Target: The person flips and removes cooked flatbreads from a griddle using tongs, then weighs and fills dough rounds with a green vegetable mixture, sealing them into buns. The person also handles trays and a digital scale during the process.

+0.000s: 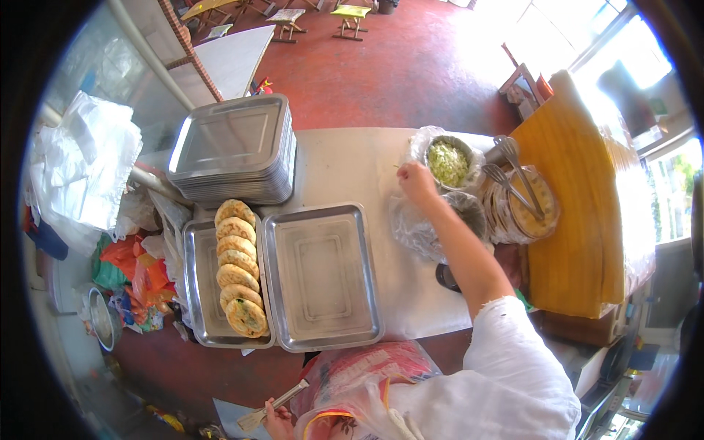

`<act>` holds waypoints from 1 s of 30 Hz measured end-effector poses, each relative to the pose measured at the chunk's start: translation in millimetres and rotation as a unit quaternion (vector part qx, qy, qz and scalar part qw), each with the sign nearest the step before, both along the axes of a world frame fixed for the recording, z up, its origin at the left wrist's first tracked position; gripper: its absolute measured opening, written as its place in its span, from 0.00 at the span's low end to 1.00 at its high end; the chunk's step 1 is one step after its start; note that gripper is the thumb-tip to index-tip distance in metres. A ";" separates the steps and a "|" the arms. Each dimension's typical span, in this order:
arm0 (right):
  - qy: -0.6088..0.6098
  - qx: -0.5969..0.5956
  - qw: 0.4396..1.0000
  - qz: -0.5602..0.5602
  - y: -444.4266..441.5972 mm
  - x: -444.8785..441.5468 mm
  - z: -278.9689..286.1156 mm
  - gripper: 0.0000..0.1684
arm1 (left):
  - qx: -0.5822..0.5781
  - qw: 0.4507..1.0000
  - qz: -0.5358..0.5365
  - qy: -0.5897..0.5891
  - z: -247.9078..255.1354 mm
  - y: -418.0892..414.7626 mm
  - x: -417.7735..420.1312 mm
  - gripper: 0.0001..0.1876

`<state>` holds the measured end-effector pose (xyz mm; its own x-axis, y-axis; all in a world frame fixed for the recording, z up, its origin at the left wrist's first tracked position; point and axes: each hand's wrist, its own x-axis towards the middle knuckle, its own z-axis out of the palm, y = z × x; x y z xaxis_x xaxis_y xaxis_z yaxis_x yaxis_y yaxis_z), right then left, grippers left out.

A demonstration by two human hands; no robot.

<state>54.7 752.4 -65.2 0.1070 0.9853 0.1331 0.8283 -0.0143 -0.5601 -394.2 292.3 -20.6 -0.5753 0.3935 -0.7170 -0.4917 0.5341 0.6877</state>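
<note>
Down by my body, my left hand (279, 420) grips a pair of metal tongs (275, 406). My right hand (416, 180) reaches over the table, fingers curled, just left of a bowl of chopped pale-green vegetable (449, 163) lined with clear plastic. Whether those fingers pinch something small is too fine to tell. Below that wrist lies a second plastic-covered bowl (466, 212), partly behind my forearm. A row of several browned flatbreads (237, 259) leans along one steel tray (201, 286). Beside it sits an empty steel tray (322, 275).
Stacked steel trays (234, 146) stand at the table's (341, 165) far left. Two slotted spatulas (520, 179) rest on plastic-wrapped round items (531, 206), beside a large yellow-brown box-like block (572, 220). Plastic bags (88, 159) hang at left. Folding stools (350, 19) stand on the red floor (379, 71).
</note>
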 end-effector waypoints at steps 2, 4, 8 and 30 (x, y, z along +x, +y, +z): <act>0.014 0.080 0.996 -0.027 -3.7 17.6 27.1 0.06 | -0.005 1.000 0.014 0.006 -1.3 -1.1 1.2 0.17; -0.021 0.098 0.992 -0.070 -11.1 43.7 45.5 0.06 | -0.007 1.000 0.021 0.008 -3.8 3.1 2.7 0.17; -0.134 0.092 0.984 -0.075 -25.9 73.6 61.7 0.06 | -0.022 0.999 0.001 0.029 -2.8 8.4 4.4 0.17; -0.456 -0.264 0.788 0.319 4.8 23.6 42.0 0.09 | -0.027 0.999 0.016 0.013 -11.3 -7.8 7.2 0.15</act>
<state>78.3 757.2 -23.2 -0.3343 0.7440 -0.5785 0.8157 0.5359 0.2177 -387.0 284.5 -31.9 -0.6058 0.3358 -0.7213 -0.4909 0.5557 0.6710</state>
